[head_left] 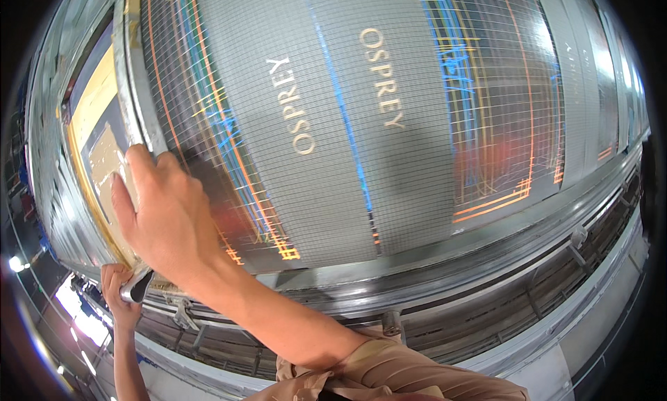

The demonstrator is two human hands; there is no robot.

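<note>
Along the left side of the long table lies a printing screen frame [133,60] with a metal rail and yellowed edges. My right hand [170,213] reaches across from the lower middle. Its fingers curl over the frame's right rail, with the thumb on the inner side. Lower left, my left hand [117,290] is closed around the frame's near end, beside a hollow metal tube end [137,287]. Inside the frame show a dark mesh and a pale yellow panel [97,95]. My right palm hides part of the rail.
Right of the frame, printed grey fabric [333,123] with a fine grid, pale lettering and blue, orange and yellow lines covers the table. A metal rail [361,293] with brackets [392,322] runs along the near edge. Bright lights [87,317] glare at lower left.
</note>
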